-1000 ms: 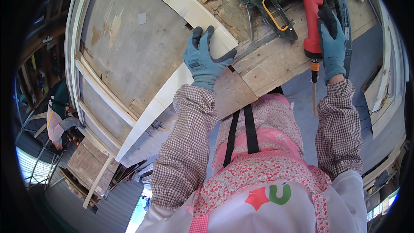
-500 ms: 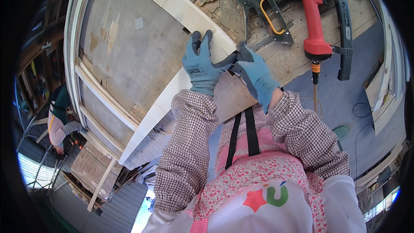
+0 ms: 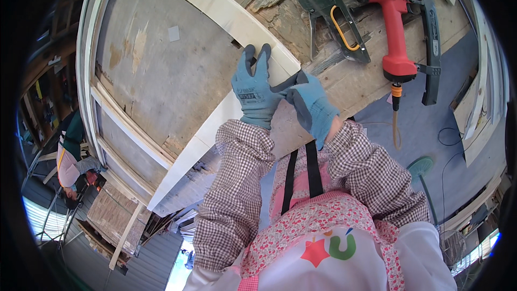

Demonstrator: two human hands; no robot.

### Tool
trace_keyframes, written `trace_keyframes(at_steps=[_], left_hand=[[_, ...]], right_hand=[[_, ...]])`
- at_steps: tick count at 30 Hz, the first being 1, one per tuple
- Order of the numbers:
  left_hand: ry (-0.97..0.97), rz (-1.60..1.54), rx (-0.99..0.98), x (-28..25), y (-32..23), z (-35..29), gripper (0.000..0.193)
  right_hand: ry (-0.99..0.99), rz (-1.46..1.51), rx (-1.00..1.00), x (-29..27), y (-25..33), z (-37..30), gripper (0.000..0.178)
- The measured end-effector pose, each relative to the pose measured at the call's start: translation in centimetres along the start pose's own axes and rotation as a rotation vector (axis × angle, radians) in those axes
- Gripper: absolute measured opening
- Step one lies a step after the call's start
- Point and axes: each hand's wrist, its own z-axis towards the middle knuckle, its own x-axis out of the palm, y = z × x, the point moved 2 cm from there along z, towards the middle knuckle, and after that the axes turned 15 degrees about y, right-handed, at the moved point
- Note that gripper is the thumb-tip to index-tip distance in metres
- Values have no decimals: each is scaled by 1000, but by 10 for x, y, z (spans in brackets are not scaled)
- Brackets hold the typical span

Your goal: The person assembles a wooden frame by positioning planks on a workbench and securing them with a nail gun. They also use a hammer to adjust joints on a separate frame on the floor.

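A pale wooden frame (image 3: 215, 1) lies on the worn workbench, its near corner in front of me. My left hand (image 3: 254, 89), in a blue and grey work glove, rests on that corner. Two of its fingers stretch apart over the board, and the thumb reaches toward my right hand. My right hand (image 3: 312, 105), gloved alike, is closed at the end of the corner, its fingertips meeting the left thumb. What it pinches, if anything, is hidden. Right of the hands lie a dark manual staple gun (image 3: 335, 24) with a yellow handle part and a red pneumatic nailer (image 3: 396, 27).
An air hose (image 3: 397, 129) hangs from the nailer off the bench's right edge. A green round base with a pole (image 3: 421, 168) stands on the floor, with wood strips (image 3: 479, 113) at far right. Another person (image 3: 72, 164) works at the far left, beyond the frame.
My right hand has turned and drawn slightly nearer to me, baring more of the frame's corner tip. The left hand stays spread on the board. The whole view has shifted slightly.
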Motion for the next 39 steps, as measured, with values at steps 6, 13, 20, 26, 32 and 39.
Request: trace_keyframes(at_steps=[6,13,20,26,32,39], left_hand=[[-23,35,0,2,4,1,75],[-29,29,3,0,0,3,73],[-40,78,-16,-4,-3,0,72],[-34,47,-3,-1,-1,1,74],[79,-62,-110,6,6,-4,81],[-39,26,-72,1,4,-7,75]], right_hand=[[24,-152,-80,2,0,2,37],[108,-98,-130,-50,1,-17,47],[-392,-857,-784,-122,97,-55,47],[-954,-1571,-659,-139,131,-50,68],[-1008,-1522,-302,-131,167,-14,94],[-1057,-1390,-160,-147,158,2,101]])
